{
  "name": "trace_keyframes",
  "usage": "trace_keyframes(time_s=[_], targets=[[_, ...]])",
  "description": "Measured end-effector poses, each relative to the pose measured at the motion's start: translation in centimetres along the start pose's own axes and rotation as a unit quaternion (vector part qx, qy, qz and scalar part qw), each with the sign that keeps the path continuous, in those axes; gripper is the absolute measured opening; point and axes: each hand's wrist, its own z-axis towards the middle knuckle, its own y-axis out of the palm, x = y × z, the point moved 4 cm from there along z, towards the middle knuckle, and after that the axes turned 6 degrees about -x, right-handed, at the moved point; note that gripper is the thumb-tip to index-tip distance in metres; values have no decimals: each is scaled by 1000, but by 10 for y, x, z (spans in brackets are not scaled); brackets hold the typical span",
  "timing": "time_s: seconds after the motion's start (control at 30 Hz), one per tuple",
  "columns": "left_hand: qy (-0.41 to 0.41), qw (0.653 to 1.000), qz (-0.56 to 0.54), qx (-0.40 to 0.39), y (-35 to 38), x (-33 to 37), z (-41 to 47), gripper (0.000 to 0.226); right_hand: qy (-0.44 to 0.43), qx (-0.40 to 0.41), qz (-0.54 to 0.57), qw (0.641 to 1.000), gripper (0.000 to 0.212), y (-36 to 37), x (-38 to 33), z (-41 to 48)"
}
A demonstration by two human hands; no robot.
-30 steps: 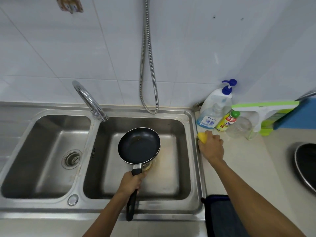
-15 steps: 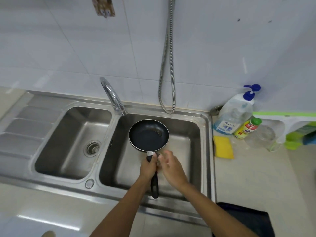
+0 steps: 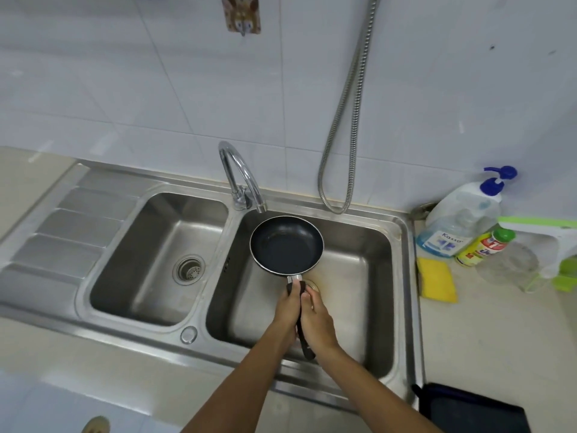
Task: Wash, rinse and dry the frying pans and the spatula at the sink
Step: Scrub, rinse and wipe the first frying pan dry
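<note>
Since the right hand (image 3: 316,320) left the sponge (image 3: 435,280) on the counter (image 3: 487,332) to its right, it now wraps the handle (image 3: 307,350) beside the gripping left hand (image 3: 288,309); frying pan (image 3: 285,243) hangs ahead of both, over the sink basin (image 3: 374,245); probably a grip swap before rinsing.

Bright, even, diffuse light fills the scene, and the shadows are soft. The white wall tiles (image 3: 218,104) carry a pale sheen with a few small glare streaks. The steel drainboard (image 3: 71,232) at the left shines in washed-out bands, and the faucet (image 3: 239,170) bears a sharp white highlight. The near walls of both basins of the sink (image 3: 409,307) sit in mild shadow. The inside of the frying pan (image 3: 285,245) reads dark with a faint gloss. Wide-angle distortion bows the sink rim and tile joints, most strongly toward the edges, where detail softens. The near left counter (image 3: 46,370) looks pale and smeared
</note>
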Motion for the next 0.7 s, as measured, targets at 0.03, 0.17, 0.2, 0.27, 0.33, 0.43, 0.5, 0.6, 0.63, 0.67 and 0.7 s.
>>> trace_keyframes(time_s=[0.03,0.17,0.2,0.27,0.33,0.43,0.5,0.6,0.63,0.67,0.7], targets=[[6,1000,21,0,-3,3,1,39,3,13,4,1000,40,4,-1,0],[9,999,43,-23,-14,9,10,38,11,54,0,998,42,17,-7,5],[9,998,45,-32,-15,10,12,37,10,62,-11,998,42,20,-8,6],[8,997,62,-56,-19,12,14,39,2,83,-31,996,40,23,-11,7],[13,987,131,-90,-26,19,15,43,-13,109,-44,993,40,24,-11,8],[79,885,454,-71,-51,43,18,49,-25,159,-94,982,40,12,-3,10],[151,704,690,72,-78,75,20,44,-39,182,-126,975,40,1,5,10],[231,606,747,146,-99,135,32,32,-56,192,-159,967,42,-11,16,5],[268,606,735,147,-100,156,41,29,-55,197,-165,965,42,-14,20,3],[308,597,726,146,-97,175,50,29,-53,200,-173,963,43,-18,23,1],[341,582,724,144,-92,193,58,33,-50,199,-182,962,45,-20,26,-1]])
